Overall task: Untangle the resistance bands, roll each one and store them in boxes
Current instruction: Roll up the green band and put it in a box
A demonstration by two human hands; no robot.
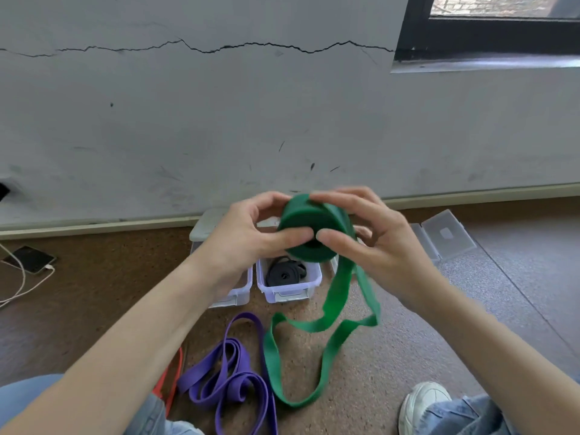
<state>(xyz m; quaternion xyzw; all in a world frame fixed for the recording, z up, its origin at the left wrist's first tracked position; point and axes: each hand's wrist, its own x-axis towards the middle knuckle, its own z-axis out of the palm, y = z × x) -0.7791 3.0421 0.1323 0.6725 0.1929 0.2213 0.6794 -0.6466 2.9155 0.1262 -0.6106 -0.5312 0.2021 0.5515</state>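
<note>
- Green resistance band (309, 233): in the head view you hold its rolled part up in front of you, between both hands, with the unrolled tail (317, 350) hanging down beneath your right hand to the floor (408, 356).
- Your left hand (251, 233) has its fingers curled round the near side of the roll, thumb pressed on the flat face.
- Your right hand (370, 237) curls over the far side, thumb on the face beside the other thumb; it looks blurred, so exactly how the fingers lie is hard to tell.
- Below your hands sits an open box (288, 285) with a rolled black band (284, 273) already in it; another box (233, 293) lies under your left wrist, its contents hidden.
- The purple band (226, 375) lies loose on the floor under your left forearm, and a red band (171, 381) peeks out beside it.
- Risk, as I judge it: ease either thumb and the springy roll could unwind in your hands.
- The trailing tail loops near the purple band; pull it up carelessly and it may twist or snag and drag that one along.
</note>
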